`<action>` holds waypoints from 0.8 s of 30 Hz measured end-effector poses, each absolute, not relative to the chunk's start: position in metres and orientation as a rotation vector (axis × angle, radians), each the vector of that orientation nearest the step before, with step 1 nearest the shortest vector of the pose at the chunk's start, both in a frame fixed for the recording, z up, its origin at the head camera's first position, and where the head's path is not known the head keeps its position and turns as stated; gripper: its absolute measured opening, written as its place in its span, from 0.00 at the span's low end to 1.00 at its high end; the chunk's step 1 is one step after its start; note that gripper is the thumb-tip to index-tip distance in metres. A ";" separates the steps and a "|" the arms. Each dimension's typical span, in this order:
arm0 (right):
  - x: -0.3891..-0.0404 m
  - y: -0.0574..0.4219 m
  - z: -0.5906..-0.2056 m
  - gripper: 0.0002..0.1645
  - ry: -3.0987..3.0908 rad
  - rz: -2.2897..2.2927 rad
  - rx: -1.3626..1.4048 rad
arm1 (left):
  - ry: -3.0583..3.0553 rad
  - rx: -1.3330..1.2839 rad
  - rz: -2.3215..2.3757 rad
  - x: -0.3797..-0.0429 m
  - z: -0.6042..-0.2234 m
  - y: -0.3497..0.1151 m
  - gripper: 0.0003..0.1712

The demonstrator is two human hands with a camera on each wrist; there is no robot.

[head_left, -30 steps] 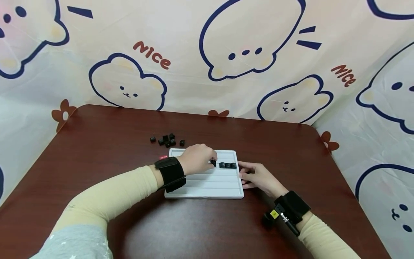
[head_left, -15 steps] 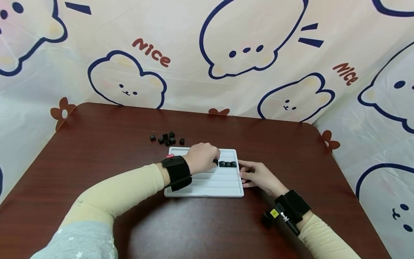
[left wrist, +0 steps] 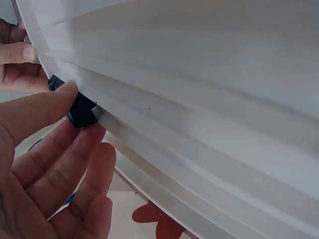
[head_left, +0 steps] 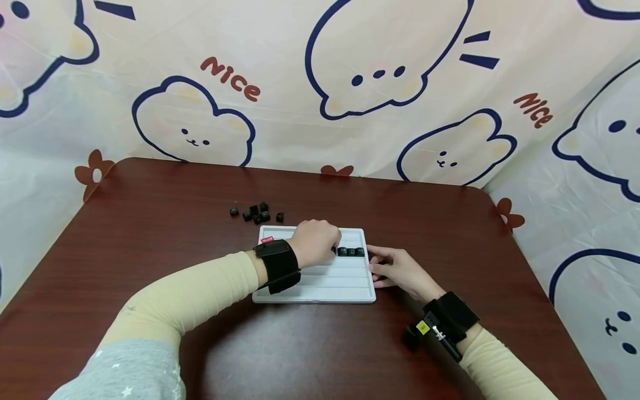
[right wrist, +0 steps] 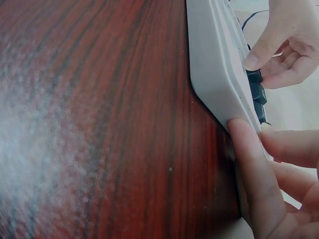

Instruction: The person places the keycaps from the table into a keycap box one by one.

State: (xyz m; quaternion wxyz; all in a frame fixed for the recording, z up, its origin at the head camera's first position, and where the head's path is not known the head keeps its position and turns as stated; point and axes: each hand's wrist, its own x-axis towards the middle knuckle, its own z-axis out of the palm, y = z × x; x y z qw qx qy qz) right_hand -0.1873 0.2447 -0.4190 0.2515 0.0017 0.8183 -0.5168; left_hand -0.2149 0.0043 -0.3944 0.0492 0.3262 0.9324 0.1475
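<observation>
A white tray [head_left: 315,286] with raised ridges across it lies on the table. My left hand [head_left: 315,243] reaches over it and pinches a small black keycap [left wrist: 82,108] between thumb and fingertips, low against a ridge. In the head view that keycap is mostly hidden behind the fingers. Just to its right, a short row of black keycaps [head_left: 351,251] ends near the tray's right side. My right hand [head_left: 402,272] grips that side edge, its thumb [right wrist: 246,144] pressed on the outer wall and a fingertip near the top rim.
Several loose black keycaps [head_left: 257,214] lie behind the tray's far left corner. A small red tag [head_left: 267,240] shows by my left wrist strap. The brown table [head_left: 280,355] runs back to a patterned curtain [head_left: 285,133].
My left hand has slid slightly right with its keycap, closing the gap to the row. My right hand keeps its place on the tray's edge.
</observation>
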 end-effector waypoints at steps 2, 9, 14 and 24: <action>-0.188 0.245 -0.420 0.34 2.224 -1.410 0.000 | 2.841 0.984 0.444 -0.216 -0.395 0.005 0.04; -0.188 0.245 -0.421 0.34 2.218 -1.420 -0.002 | 2.836 0.973 0.427 -0.218 -0.395 0.008 0.05; -0.188 0.245 -0.420 0.34 2.220 -1.414 -0.004 | 2.826 0.962 0.431 -0.218 -0.394 0.010 0.04; -0.187 0.244 -0.419 0.34 2.222 -1.407 -0.021 | 2.836 0.943 0.421 -0.217 -0.396 0.011 0.05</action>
